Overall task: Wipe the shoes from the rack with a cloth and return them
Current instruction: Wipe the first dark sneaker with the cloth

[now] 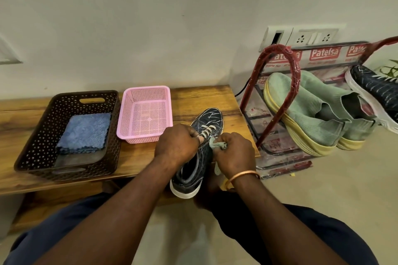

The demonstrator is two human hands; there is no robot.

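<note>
**While Two Hands Close on a Dark Sneaker at the Bench**

As the person sits facing the wall, a dark sneaker point(199, 153) with white sole and pale laces lies on the wooden bench point(204, 97), toe pointing at the wall and heel hanging over the near edge. From where I stand, the left hand point(175, 143) is curled over the upper beside the laces, gripping the shoe. The right hand point(233, 153), a bangle point(243, 175) on its wrist, pinches a crumpled pale green cloth point(216, 144) against the shoe's right side, just beside the laces; one end of the cloth dangles below the fingers.

Left of the sneaker, nearly touching the left hand, sits a pink basket point(146, 92). Further left a brown basket point(64, 94) holds a folded blue cloth point(85, 133).

On the floor to the right of the bench stands the rack point(277, 97), its red frame wrapped in plastic. A pair of green slip-on shoes point(312, 109) rests on it, tilted, and a second dark sneaker point(374, 90) lies at its far right. A socket plate point(312, 37) is on the wall above.
</note>
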